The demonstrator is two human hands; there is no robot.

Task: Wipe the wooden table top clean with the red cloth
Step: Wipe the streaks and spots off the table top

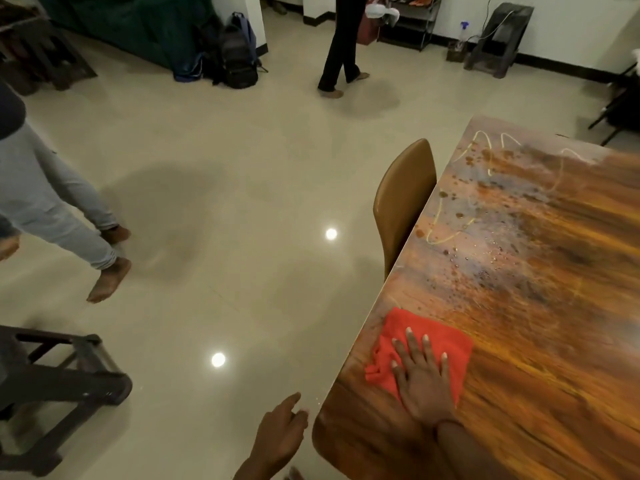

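Bottom centre: my left hand (pixel 281 434) is hanging beside the surface (pixel 554 375), fingers relaxed, holding nothing. Lower right: my right hand (pixel 421 377) is pressing flat, fingers spread, on the red cloth (pixel 407 327) near the surface's left edge. Higher in frame, brown splatters (pixel 485 202) and pale streaks (pixel 446 237) are lying on the wood, beside a tan chair (pixel 403 202).

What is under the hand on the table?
The red cloth, spread on the wooden table. The right hand lies flat on it. Wood beneath the cloth is hidden.
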